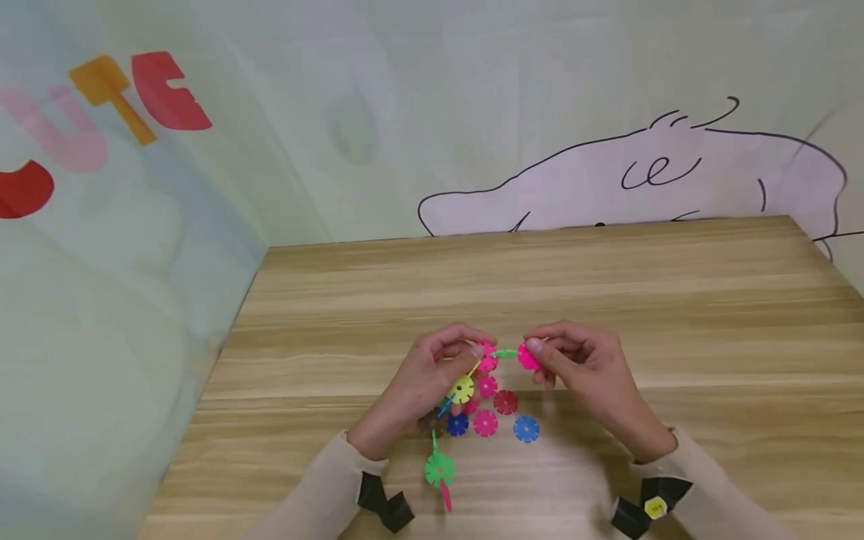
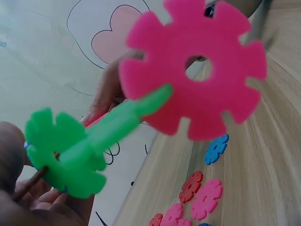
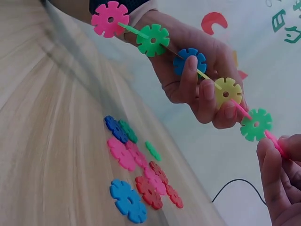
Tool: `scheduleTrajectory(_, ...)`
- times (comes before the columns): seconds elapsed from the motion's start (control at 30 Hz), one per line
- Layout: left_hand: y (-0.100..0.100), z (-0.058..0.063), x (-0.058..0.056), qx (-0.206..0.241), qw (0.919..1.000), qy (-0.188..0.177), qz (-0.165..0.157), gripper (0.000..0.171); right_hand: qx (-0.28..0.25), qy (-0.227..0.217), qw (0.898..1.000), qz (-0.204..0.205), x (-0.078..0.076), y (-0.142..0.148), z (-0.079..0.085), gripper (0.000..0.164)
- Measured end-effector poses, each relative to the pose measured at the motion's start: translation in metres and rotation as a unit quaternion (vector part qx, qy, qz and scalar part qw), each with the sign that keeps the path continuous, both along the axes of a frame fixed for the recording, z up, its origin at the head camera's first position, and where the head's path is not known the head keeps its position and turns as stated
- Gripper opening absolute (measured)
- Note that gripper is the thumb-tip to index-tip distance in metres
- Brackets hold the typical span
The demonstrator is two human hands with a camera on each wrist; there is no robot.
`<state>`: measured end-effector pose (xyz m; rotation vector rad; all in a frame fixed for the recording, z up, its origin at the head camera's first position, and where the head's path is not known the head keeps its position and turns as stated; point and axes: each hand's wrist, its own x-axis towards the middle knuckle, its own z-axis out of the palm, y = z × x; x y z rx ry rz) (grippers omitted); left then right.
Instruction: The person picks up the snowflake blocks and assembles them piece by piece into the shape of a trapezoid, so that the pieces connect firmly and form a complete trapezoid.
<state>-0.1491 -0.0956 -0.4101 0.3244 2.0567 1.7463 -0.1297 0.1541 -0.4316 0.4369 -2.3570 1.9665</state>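
Observation:
My left hand (image 1: 427, 371) holds a chain of interlocking notched plastic discs, its fingers curled about the blue (image 3: 187, 65) and yellow discs (image 3: 227, 93). The chain's tail hangs toward me, with a green disc (image 1: 440, 470) and a pink disc (image 2: 225, 70) at its end. Thumb and fingers of my right hand (image 1: 594, 364) pinch another pink disc (image 1: 529, 357). That disc meets the edge of a green disc (image 3: 256, 125) at the chain's other end, between the two hands.
Several loose discs lie on the wooden table (image 1: 324, 300) below the hands, among them a pink disc (image 1: 485, 423), a red disc (image 1: 505, 402), a dark blue disc (image 1: 457, 424) and a lighter blue disc (image 1: 526, 429). A printed cloth backdrop (image 1: 337, 187) stands behind the table.

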Motion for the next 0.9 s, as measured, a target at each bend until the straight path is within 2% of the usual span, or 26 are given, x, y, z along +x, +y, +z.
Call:
scheduleTrajectory(0.2, 0.0, 0.002, 0.0, -0.004, 1.0, 0.005, -0.006, 0.024, -0.009, -0.002, 1.0, 0.018, 0.0, 0.0, -0.001, 0.012)
scheduleTrajectory(0.4, 0.002, 0.004, 0.001, -0.019, 0.9992, 0.036, -0.002, 0.023, -0.041, -0.013, 0.999, 0.028, -0.002, -0.004, -0.002, 0.016)
scheduleTrajectory(0.6, 0.008, 0.003, 0.004, -0.007, 0.9977, 0.066, 0.015, 0.022, -0.059, -0.014, 0.998, -0.022, 0.003, -0.012, -0.001, 0.02)
scheduleTrajectory(0.73, 0.011, -0.003, 0.005, 0.018, 0.9964, 0.079, 0.024, 0.021, -0.091, -0.024, 0.994, -0.057, 0.009, -0.019, -0.002, 0.019)
scheduleTrajectory(0.9, 0.011, -0.008, 0.005, 0.017, 0.9974, 0.061, 0.034, 0.022, -0.12, -0.029, 0.99, -0.071, 0.011, -0.025, -0.003, 0.02)
